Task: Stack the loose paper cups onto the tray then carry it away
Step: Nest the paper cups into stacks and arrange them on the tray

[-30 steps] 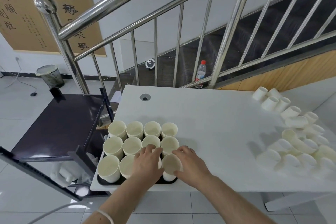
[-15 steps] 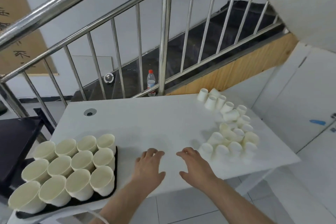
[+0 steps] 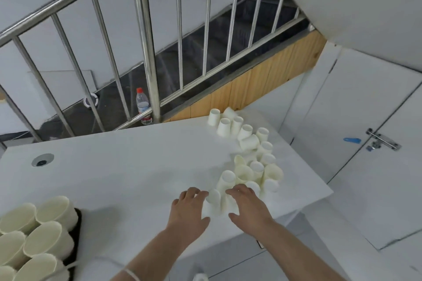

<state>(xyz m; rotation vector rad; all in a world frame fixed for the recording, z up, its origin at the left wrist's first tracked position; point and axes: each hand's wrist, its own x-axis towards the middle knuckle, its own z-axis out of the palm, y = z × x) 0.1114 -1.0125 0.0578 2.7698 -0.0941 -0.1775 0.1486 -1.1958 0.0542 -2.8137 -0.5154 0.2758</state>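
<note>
While both hands bracket it: the nearest loose cup [image 3: 213, 204] stands mouth-down on the white table [image 3: 118, 171], its long axis upright, just ahead of the fingertips.
Left hand: the left hand [image 3: 188, 209] sits on the cup's left side, fingers spread and slightly bent, tips touching or almost touching the cup wall; it holds nothing that I can make out.
Right hand: the right hand [image 3: 247, 203] lies on the cup's right side, fingers fanned over the next cups in the pile; whether a finger has closed round one cannot be told.
Key relation: the cup lies between the two hands, about equally near each; the left fingertips look closest to its upper end, so a grasp from either side seems open.
Tray: the black tray [image 3: 76, 235], packed with upright cream cups [image 3: 49, 239], lies well apart at the near left.
Pile: the remaining loose cups [image 3: 246, 155] run from just beyond the hands to the table's far right edge, some upright, some tipped.
Beyond: a steel railing [image 3: 146, 52] and a water bottle [image 3: 142, 107] stand behind the table.
</note>
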